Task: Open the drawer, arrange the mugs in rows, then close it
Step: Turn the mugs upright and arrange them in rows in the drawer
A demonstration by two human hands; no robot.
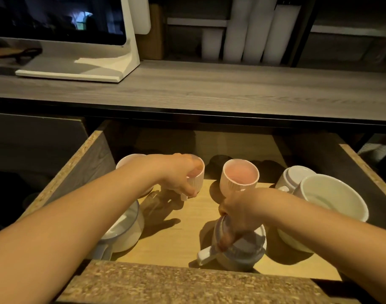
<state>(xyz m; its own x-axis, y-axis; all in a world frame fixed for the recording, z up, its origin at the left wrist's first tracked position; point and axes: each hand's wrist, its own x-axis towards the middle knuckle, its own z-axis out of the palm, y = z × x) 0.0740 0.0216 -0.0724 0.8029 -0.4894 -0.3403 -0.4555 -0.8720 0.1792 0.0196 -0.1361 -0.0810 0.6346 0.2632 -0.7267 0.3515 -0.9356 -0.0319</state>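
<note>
At mid-frame, the left hand [176, 176] pinches a pink mug [198, 178], the right hand [238, 212] grips a white mug [243, 253] by its rim; both seem hard, slick, breakable.

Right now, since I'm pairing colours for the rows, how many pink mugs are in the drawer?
2. The held pink mug is gripped by the left hand, in the middle of the drawer; the standing pink mug sits just to its right. The dark back may hide more.

Café counter [209, 84]: till screen [56, 18], stacked paper cups [253, 29], mug drawer [187, 284].
</note>
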